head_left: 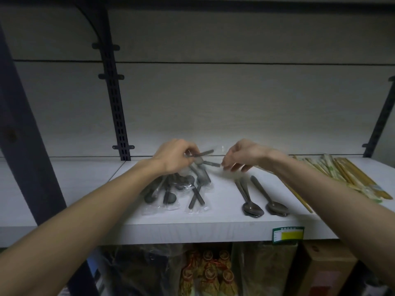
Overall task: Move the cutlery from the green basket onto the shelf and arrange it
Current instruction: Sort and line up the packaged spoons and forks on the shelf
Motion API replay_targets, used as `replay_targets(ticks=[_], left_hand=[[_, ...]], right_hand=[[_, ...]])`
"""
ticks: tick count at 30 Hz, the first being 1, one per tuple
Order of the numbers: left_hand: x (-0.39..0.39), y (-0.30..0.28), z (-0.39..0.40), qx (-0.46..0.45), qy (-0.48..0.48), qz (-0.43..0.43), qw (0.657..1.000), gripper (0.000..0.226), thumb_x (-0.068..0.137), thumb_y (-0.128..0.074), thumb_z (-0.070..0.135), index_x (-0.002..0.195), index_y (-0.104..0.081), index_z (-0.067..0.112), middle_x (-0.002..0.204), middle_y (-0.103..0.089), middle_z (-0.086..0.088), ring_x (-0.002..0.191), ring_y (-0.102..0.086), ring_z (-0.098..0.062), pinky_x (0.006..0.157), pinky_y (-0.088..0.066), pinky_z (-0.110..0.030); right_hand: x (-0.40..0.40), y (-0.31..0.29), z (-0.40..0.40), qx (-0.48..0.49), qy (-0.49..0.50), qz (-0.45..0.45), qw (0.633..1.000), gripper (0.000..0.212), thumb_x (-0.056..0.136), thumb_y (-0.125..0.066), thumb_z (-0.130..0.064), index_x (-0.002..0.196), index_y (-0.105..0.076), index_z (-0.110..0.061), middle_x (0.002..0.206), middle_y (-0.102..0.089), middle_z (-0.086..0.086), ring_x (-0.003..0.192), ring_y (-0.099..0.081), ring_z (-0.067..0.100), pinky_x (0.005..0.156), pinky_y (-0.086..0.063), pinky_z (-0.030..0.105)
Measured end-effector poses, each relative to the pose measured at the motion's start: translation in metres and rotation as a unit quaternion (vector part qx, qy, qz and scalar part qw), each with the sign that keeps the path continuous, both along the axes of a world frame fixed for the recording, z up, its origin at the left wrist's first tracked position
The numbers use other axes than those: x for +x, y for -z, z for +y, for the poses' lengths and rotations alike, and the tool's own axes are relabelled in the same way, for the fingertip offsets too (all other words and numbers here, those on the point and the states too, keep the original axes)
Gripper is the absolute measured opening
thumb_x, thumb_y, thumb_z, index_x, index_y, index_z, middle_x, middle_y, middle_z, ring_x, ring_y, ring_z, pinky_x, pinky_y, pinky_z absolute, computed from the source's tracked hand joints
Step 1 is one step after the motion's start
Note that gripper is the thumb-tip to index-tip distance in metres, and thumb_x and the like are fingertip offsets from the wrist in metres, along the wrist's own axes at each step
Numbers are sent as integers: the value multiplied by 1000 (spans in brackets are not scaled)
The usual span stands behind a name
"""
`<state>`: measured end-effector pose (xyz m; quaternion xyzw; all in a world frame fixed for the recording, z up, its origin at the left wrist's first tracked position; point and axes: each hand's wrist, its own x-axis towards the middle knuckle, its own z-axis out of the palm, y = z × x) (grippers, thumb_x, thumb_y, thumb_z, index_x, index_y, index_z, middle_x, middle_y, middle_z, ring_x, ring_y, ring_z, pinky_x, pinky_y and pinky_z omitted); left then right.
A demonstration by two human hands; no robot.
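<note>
Your two bare forearms reach in from the lower corners and meet over the white shelf (213, 229). Your left hand (174, 157) is knuckles-up, its grip curled round a bunch of dark metal cutlery handles (201, 154) that fan out toward the back wall. Your right hand (241, 155) is bent at the wrist, fingertips (224, 165) drawn together near the end of one of those handles; motion blur hides whether they actually pinch it. Under your left hand lies a heap of dark spoons in crinkled clear plastic sleeves (171, 191). Right of that heap, unwrapped glossy spoons (265, 201) lie with bowls toward the shelf's front edge. Farther right of the heap, long thin wrapped chopsticks (342, 174) lie in a slanted pile. A green and yellow price tag (287, 233) sits on the shelf's front lip.
</note>
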<state>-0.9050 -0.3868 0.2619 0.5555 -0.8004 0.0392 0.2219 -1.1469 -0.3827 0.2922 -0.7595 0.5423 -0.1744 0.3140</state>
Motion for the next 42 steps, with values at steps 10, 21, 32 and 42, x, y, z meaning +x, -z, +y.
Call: replay_targets(ticks=[10, 21, 32, 42], left_hand=[[-16, -19, 5, 107, -46, 382, 917, 69, 85, -81, 25, 141, -45, 8, 81, -77, -5, 75, -76, -25, 75, -63, -45], [-37, -1, 7, 164, -104, 191, 962, 26, 98, -58, 39, 105, -70, 17, 70, -76, 7, 71, -75, -15, 76, -62, -36], [2, 20, -3, 150, -88, -47, 984, 43, 82, -62, 65, 117, -67, 41, 122, -64, 12, 109, -60, -17, 85, -49, -36], [9, 24, -2, 159, -35, -51, 985, 26, 93, -61, 50, 117, -67, 43, 122, -66, 18, 105, -63, -11, 91, -49, -34]], right_hand=[[-10, -40, -19, -99, 57, -183, 976, 19, 98, -61, -17, 108, -68, -3, 96, -76, 9, 79, -72, 16, 72, -58, 26], [44, 23, -56, -66, 36, 51, 996, 26, 97, -62, -25, 106, -70, -1, 94, -73, 13, 73, -73, 27, 60, -60, 33], [51, 45, -53, -104, -2, 149, 983, 41, 82, -73, -52, 97, -76, -15, 99, -74, 7, 90, -67, 24, 80, -56, 32], [44, 43, -51, -72, 5, 79, 994, 49, 83, -73, -55, 98, -73, -9, 82, -73, 9, 67, -61, 22, 55, -46, 28]])
